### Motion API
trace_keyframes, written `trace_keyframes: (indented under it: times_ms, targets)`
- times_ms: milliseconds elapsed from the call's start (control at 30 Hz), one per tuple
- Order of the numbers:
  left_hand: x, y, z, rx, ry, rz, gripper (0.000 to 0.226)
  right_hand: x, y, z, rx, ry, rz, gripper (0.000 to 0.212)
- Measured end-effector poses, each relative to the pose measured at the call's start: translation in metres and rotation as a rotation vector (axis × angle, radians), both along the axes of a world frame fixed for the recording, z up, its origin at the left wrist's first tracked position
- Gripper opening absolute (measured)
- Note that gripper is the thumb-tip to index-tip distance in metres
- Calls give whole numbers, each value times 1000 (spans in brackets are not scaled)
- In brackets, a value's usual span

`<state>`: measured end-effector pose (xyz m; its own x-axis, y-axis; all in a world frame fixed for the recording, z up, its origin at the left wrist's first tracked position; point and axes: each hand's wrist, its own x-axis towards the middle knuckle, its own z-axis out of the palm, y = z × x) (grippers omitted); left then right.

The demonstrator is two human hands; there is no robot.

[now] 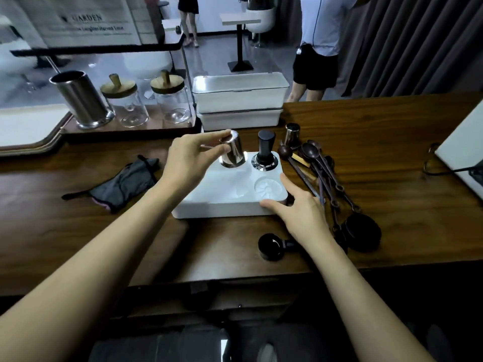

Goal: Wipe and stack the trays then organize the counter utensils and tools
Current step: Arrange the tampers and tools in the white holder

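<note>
My left hand [187,155] pinches a steel cup [234,152] over the white tray [222,202]; my right hand [300,207] rests at its corner.
A grey cloth [125,184] lies on the bench [392,152] at left. My left fingers [222,138] clamp the tilted cup's upper end, its base at the tray's back-left recess, beside a black tamper [265,155]. My right fingers are spread straight, thumb on the tray's front-right edge; dark spoons [324,168] lie just beyond.
</note>
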<state>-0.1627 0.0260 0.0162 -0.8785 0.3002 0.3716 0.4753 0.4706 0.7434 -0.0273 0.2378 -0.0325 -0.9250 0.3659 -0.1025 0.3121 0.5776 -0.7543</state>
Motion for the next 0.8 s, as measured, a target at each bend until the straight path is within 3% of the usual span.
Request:
trace_keyframes:
  times_ms: [367,800]
  targets:
    - [57,36,-4,-2,-26,-87,30,2,2,8,-36,40,10,83]
    - [68,58,-20,-75,-56,-33,30,2,11,7,21,20,59,80]
